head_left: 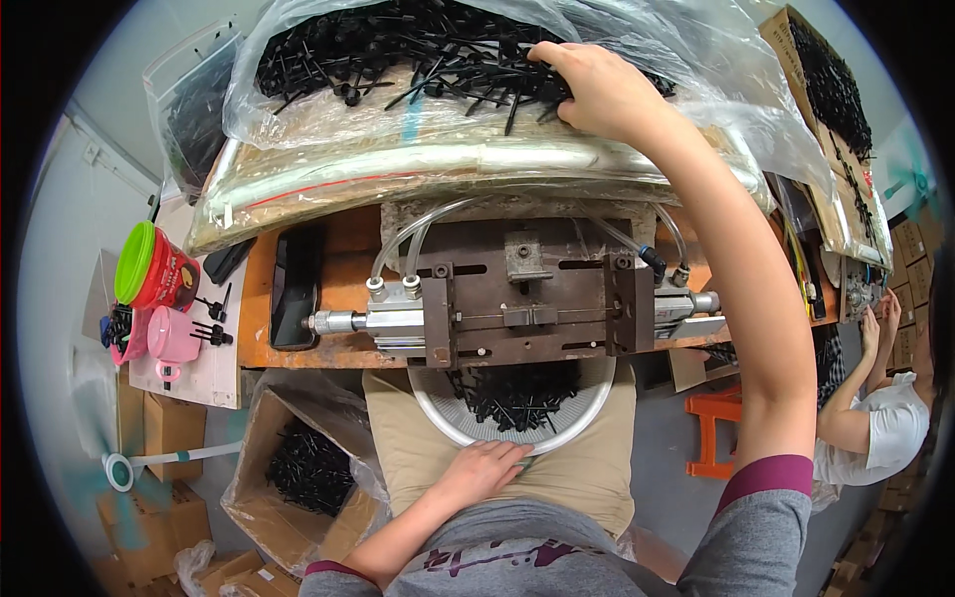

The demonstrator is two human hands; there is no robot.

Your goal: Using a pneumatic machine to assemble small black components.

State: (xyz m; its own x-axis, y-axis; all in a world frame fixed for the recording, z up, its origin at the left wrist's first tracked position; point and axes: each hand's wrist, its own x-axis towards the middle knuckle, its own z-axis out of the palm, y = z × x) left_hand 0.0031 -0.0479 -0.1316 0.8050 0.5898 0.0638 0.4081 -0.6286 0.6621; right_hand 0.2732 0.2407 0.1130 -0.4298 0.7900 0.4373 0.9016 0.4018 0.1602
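Observation:
My right hand (pixel 602 90) reaches out to the far side, at the right end of a pile of black plastic parts with thin stems (pixel 428 50). Its thumb and forefinger are apart; the fingertips touch the pile, and I see nothing gripped. The pile lies on a plastic-covered sloping tray (pixel 477 164). My left hand (pixel 484 470) rests with stretched fingers on the near rim of a white basket (pixel 577 430) at my lap. More black parts (pixel 517 398) lie inside it. Between pile and basket stands a metal clamping fixture (pixel 527 316) with air cylinders.
A phone (pixel 295 289) lies left of the fixture, near green and red tubs (pixel 159 264) and a pink cup (pixel 174 336). A carton of black parts (pixel 308 468) stands at lower left. An orange stool (pixel 708 433) and another person (pixel 875 428) are at right.

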